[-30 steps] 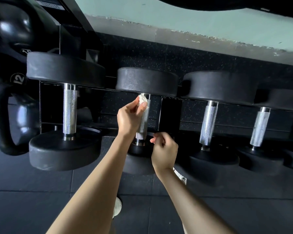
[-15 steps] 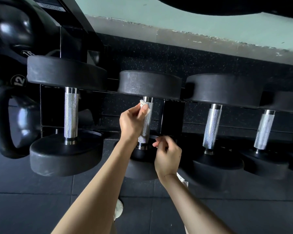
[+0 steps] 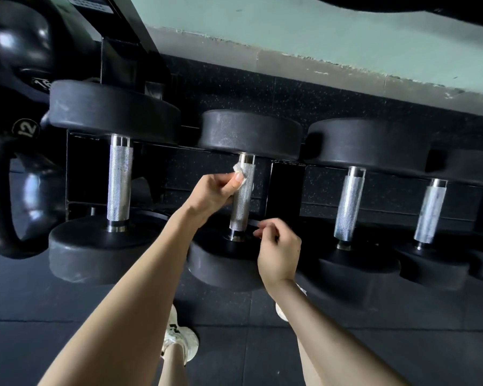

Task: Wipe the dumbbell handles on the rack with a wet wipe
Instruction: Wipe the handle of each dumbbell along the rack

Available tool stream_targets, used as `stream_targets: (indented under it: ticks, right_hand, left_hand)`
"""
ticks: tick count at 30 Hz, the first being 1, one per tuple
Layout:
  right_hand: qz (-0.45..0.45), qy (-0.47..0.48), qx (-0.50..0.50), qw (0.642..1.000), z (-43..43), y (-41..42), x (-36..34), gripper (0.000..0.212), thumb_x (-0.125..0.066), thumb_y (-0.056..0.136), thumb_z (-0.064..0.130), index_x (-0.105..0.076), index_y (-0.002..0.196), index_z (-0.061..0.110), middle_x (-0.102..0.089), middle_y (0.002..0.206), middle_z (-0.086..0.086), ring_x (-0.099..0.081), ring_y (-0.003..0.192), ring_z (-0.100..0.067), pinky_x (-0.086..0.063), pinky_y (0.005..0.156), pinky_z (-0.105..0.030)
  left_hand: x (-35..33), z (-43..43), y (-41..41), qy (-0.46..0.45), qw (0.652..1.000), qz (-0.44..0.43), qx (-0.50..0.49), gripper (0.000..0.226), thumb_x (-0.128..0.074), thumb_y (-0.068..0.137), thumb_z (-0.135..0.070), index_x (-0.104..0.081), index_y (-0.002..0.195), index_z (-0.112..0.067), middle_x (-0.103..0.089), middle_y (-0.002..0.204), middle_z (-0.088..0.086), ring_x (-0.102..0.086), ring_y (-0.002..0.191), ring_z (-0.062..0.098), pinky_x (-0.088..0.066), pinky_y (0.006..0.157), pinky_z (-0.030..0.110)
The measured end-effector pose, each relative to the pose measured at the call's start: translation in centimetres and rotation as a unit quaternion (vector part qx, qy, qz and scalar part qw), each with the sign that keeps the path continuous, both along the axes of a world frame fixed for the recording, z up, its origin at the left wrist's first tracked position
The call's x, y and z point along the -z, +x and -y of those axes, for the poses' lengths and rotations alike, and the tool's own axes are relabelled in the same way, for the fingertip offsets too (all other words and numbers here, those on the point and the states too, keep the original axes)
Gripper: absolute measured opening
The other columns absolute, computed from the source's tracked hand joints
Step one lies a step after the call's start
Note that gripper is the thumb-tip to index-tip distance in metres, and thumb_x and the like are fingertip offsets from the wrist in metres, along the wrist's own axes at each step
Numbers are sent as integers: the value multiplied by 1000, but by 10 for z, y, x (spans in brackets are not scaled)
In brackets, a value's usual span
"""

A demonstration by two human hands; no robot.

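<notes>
Wipe (image 3: pixel 238 169) is pinched against dumbbell handle (image 3: pixel 241 210) by left hand (image 3: pixel 214 192); right hand (image 3: pixel 279 253) hangs loosely curled, empty.

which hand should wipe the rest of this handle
Left: the left hand pinches the wet wipe against the handle near its top; the right hand sits near its lower end with no wipe.

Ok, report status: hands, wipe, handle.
Left hand pinches wet wipe against upper part of second-from-left dumbbell handle. Right hand loosely curled near its lower end, nothing in it. Nothing in the way.
</notes>
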State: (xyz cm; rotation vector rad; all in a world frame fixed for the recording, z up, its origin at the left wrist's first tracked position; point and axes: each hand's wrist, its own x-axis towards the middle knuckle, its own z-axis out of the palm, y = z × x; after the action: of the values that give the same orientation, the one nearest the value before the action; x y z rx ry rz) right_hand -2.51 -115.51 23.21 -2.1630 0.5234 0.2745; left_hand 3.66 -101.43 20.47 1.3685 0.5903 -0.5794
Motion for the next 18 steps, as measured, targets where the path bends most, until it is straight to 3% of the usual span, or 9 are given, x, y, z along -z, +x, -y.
stream_targets:
  ticks: [3,5,6,8,11,15,18]
  right_hand:
    - [-1,-1,3,1000,1,0,0,25,-48,83,-3,-67,75,10,-65,65,-1,-54,57,-1,-37,56,-11]
    - [5,-8,0,1000,1,0,0,25,-48,82,-3,-67,74,10,-66,65,-1,-54,57,-1,-37,56,-11]
    - [7,-12,-1,1000,1,0,1,25,-48,82,-3,-67,74,10,-66,65,-1,-54,57,-3,-37,56,-11]
    - [11,-18,-2,1000,1,0,1,24,-48,82,-2,-67,73,10,-67,65,-3,-53,57,-8,-37,56,-14]
    - [21,-25,-3,999,0,0,1,23,-48,81,-1,-67,73,9,-64,64,-1,-50,55,-7,-36,55,-20]
    - [24,-33,-3,999,0,2,-1,24,-47,81,0,-68,73,7,-55,59,5,-48,51,-1,-32,51,-13]
    - [7,-32,5,999,1,2,-3,24,-48,82,-4,-68,74,6,-57,62,3,-48,55,-5,-33,53,-17]
  left_hand:
    - [5,1,-11,3,1000,20,5,35,-57,91,-32,-71,100,-1,-69,102,21,-63,93,20,-52,90,41]
    - [2,1,-16,48,998,40,33,24,-59,91,-31,-73,82,-14,-67,77,-1,-55,75,5,-50,77,28]
    - [-1,1,-19,76,994,48,57,28,-59,91,-32,-70,70,-17,-56,64,-10,-46,64,-1,-43,66,21]
    - [0,0,-25,134,983,64,106,46,-58,91,-36,-58,59,-3,-36,57,-6,-29,54,2,-25,53,21]
    - [0,-3,-30,183,967,102,145,54,-59,90,-36,-48,60,7,-28,59,3,-21,55,7,-19,50,24]
    - [-6,-2,-38,251,940,98,209,34,-71,82,-32,-51,58,-20,-44,53,-5,-37,53,7,-31,52,17]
    - [-13,3,-44,251,935,88,234,25,-66,86,-34,-50,73,-19,-50,65,-5,-46,64,15,-39,61,22]
